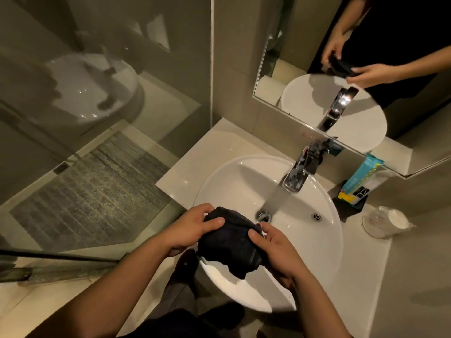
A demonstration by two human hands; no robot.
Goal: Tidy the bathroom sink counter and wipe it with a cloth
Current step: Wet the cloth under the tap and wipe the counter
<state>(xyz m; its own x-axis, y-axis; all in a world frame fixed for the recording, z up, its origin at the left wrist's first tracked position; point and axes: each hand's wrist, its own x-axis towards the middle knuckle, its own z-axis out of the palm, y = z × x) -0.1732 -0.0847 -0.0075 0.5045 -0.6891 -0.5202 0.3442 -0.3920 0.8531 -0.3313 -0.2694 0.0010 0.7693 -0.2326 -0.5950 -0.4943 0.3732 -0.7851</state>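
Over the sink (324,240), both hands (192,228) (275,250) clutch the dark cloth (229,242) between them.

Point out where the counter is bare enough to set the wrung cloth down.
Bare: the counter's back left corner, between wall and sink. Also the front right strip, below the cup. Crowded: back right, where the black tray with packets sits beside the tap.

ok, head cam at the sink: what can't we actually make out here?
- Cloth: bunched between left hand and right hand, so its wetness and full shape are hidden.
- Packets beside the tap: print too small to read.
- Right counter: partly cut off by the mirror cabinet.
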